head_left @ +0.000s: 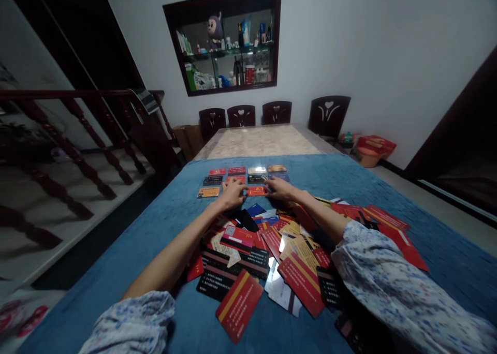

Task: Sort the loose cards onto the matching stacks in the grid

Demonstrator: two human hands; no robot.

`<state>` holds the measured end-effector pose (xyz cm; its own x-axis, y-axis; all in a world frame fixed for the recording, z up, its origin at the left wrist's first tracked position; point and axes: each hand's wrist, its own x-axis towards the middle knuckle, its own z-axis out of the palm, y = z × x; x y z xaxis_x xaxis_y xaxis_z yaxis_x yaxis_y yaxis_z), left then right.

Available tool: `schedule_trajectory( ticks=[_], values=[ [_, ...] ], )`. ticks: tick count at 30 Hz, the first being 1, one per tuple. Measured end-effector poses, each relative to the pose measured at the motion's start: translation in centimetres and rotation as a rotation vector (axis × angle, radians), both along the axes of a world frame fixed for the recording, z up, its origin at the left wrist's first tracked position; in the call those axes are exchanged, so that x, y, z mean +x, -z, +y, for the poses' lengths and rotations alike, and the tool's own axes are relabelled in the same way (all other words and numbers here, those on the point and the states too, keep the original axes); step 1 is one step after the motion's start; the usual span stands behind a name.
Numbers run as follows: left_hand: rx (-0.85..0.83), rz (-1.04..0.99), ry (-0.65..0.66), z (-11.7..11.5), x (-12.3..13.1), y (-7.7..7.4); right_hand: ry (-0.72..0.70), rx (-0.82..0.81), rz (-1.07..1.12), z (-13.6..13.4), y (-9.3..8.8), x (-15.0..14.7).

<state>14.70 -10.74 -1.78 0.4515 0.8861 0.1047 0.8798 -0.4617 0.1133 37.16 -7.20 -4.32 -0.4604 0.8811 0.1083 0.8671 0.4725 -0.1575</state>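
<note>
A red card (257,191) lies flat in the nearest row of laid-out cards, between my two hands. My left hand (234,193) has its thumb at the card's left edge, its other fingers bent over the spot to the left. From the other side, my right hand (282,189) has its fingertips at the card's right edge. An orange card (208,192) lies left of my left hand. Behind my hands are further rows, with a black card (213,180) and a gold card (277,168) among them. Under my forearms spreads a loose pile of mixed cards (248,250).
A blue cloth (155,230) covers the near part of the table; its pale far top (264,141) is bare. Dark chairs (276,113) stand behind it. To the left runs a wooden railing (73,113). A shelf niche (233,54) is in the wall.
</note>
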Motion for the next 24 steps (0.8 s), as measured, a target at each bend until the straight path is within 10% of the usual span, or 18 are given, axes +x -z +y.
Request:
schedule_trajectory(
  ticks=[24],
  values=[
    [0.016, -0.086, 0.276, -6.0, 4.9, 0.0, 0.009, 0.100, 0.027, -8.5, -0.9, 8.1]
  ],
)
